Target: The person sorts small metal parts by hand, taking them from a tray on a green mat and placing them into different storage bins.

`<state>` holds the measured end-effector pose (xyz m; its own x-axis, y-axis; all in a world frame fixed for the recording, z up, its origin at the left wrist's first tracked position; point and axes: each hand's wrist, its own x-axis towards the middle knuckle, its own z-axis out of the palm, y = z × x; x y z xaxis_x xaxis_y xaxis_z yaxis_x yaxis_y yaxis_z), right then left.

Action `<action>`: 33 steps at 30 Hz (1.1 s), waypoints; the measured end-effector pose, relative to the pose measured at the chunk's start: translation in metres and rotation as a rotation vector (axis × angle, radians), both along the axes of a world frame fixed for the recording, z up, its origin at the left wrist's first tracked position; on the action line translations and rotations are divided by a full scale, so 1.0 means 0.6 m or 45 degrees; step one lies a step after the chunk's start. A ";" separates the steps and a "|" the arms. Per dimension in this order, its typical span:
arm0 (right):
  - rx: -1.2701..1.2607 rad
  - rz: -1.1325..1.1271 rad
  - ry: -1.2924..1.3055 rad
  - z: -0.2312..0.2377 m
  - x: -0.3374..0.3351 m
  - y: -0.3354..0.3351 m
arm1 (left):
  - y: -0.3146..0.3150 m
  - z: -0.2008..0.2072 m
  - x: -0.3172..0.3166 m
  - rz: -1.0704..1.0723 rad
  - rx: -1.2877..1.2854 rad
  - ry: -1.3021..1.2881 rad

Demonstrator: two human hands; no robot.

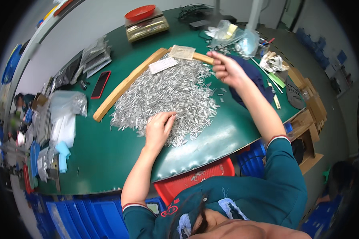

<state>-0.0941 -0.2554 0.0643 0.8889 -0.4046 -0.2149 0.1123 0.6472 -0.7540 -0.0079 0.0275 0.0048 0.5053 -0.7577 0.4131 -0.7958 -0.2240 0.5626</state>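
A wide heap of small silver metal pins (pixel 163 91) covers the middle of the green table. At its near edge rests my left hand (pixel 157 127), thumb and forefinger pinched together over the pins; whatever lies between them is too small to make out. My right hand (pixel 230 72) is raised beyond the heap's right side, beside a dark blue cloth (pixel 247 91). Its fingers are curled in, and I cannot see what they hold, if anything. Two wooden bars, the left one (pixel 129 85) longer in view, meet at the heap's far end. A paper slip (pixel 162 65) lies on the pins.
Left of the bar lies a red-edged phone (pixel 101 85), with grey plastic bags (pixel 95 55) behind it. A scale (pixel 146 28) bearing a red dish (pixel 140 12) stands at the back. Below the table's front edge is a red tray (pixel 195 177) with loose pins.
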 end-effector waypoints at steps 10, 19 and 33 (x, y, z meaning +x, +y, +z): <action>-0.271 0.426 0.137 -0.060 -0.011 0.223 | -0.006 0.008 0.004 0.025 -0.385 0.262; -0.326 0.425 0.122 -0.072 -0.018 0.236 | -0.002 0.008 -0.002 -0.063 -0.427 0.212; -0.368 0.426 0.182 -0.079 -0.019 0.235 | -0.005 0.000 -0.005 -0.068 -0.414 0.183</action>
